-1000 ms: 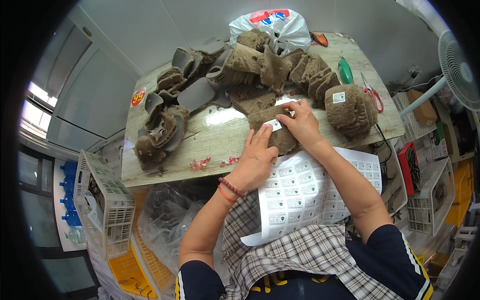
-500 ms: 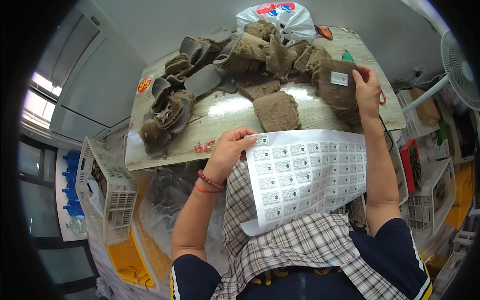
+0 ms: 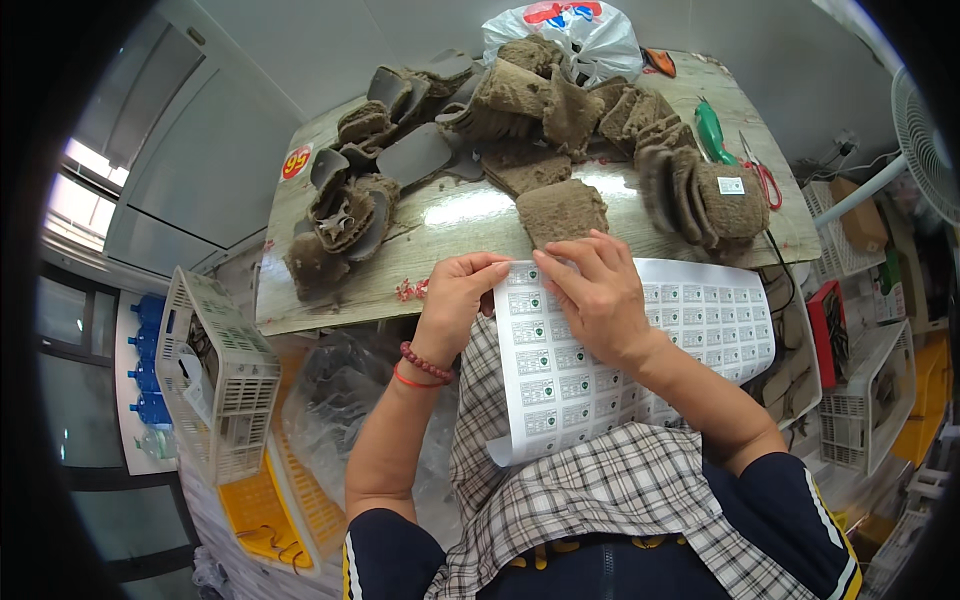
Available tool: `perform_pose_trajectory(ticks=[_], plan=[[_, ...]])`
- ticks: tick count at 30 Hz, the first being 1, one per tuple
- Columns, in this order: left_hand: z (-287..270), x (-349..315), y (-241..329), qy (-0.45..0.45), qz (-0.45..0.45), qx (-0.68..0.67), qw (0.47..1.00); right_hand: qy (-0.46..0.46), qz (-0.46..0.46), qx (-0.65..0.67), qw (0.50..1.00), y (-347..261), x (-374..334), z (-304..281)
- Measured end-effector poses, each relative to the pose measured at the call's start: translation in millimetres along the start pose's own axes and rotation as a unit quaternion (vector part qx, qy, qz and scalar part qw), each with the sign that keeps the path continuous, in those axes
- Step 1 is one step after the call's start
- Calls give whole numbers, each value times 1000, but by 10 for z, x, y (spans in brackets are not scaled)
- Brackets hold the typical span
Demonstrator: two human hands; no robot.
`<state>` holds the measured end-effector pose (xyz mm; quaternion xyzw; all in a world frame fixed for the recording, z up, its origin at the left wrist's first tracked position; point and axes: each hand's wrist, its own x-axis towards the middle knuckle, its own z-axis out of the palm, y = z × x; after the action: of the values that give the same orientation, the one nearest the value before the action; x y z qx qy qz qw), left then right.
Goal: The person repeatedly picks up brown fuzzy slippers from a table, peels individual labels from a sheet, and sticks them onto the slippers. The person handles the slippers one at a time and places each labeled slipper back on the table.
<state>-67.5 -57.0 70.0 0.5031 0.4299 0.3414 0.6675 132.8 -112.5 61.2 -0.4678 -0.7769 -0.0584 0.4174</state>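
A large white sheet of printed labels [image 3: 705, 325] lies over my lap, its far edge close to the table's front edge. My left hand [image 3: 457, 300] pinches its upper left corner between thumb and fingers. Across the upper part of the sheet reaches my right hand [image 3: 600, 305], thumb and index finger closed at a label beside the left fingertips; whether a label has lifted is hidden. Straight ahead on the table lies a brown fuzzy pad [image 3: 562, 213]. To its right, a row of similar pads ends in one [image 3: 738, 212] bearing a small white label [image 3: 731, 186].
Heaped fuzzy pads and curved grey pieces [image 3: 415, 155] cover the table's back and left. A green-handled tool [image 3: 709, 130] and red-handled scissors [image 3: 768, 185] lie at right. Behind the heap stands a white plastic bag [image 3: 600, 45]. Crates [image 3: 235, 400] flank me; a fan [image 3: 925, 140] stands right.
My right hand has left the labelled pad at the row's end and come left to the sheet's top. The left hand keeps its corner. The pads at right stand spread, some blurred.
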Motion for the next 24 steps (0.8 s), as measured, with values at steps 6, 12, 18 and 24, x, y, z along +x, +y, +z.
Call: perform_pose_trajectory(ticks=[6, 12, 18, 24], plan=[[-22, 32, -57, 2, -2, -21, 1000, 19, 31, 46, 998, -40, -40, 49], [41, 51, 13, 27, -35, -56, 997, 49, 149, 144, 977, -37, 32, 174], [-119, 197, -139, -6, -59, -34, 998, 59, -63, 144, 986, -22, -76, 193], [16, 213, -223, 90, 138, 392, 905, 38, 337, 362, 868, 482, 89, 146]])
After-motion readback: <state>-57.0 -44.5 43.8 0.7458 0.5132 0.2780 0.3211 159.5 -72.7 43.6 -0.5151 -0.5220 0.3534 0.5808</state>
